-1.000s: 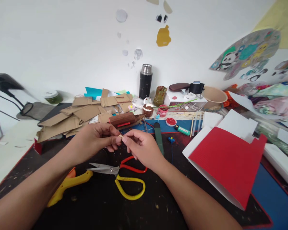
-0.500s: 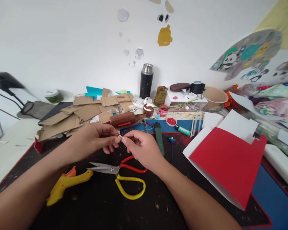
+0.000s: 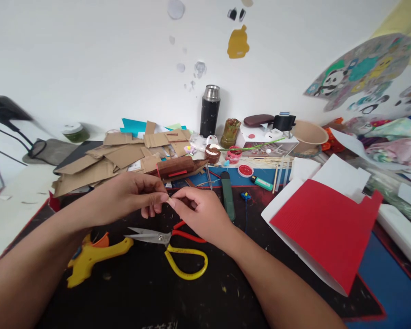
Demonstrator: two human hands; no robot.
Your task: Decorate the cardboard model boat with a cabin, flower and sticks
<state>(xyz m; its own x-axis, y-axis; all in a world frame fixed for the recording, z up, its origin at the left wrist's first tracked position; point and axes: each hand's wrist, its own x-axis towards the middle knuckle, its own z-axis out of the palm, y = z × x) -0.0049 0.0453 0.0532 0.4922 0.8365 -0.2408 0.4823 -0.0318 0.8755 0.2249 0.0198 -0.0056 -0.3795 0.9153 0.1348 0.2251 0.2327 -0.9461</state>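
Fingertips of my left hand [image 3: 142, 194] and my right hand [image 3: 202, 208] meet over the dark mat, both pinching a tiny pale tan piece [image 3: 169, 200]. Fingers cover most of it, so its kind cannot be made out. Below the hands lie open scissors [image 3: 162, 238] with one red and one yellow handle, blades pointing left. A yellow hot glue gun [image 3: 97, 257] with an orange trigger rests beside my left forearm. Behind the hands sits a brown boat-like model [image 3: 176, 169] with a red strip. A dark green utility knife [image 3: 228, 196] lies just right of my right hand.
Cardboard pieces [image 3: 116, 155] are heaped at back left. A black thermos [image 3: 210, 112] stands by the wall, with small paint pots [image 3: 212, 154] and a green lighter [image 3: 262, 183] nearer. Red corrugated paper [image 3: 329, 228] covers the right side. A blue wire piece [image 3: 245, 196] lies near the knife.
Both hands have shifted very slightly left, and the fingertips now cover more of the tan piece. The whole view has moved a little.
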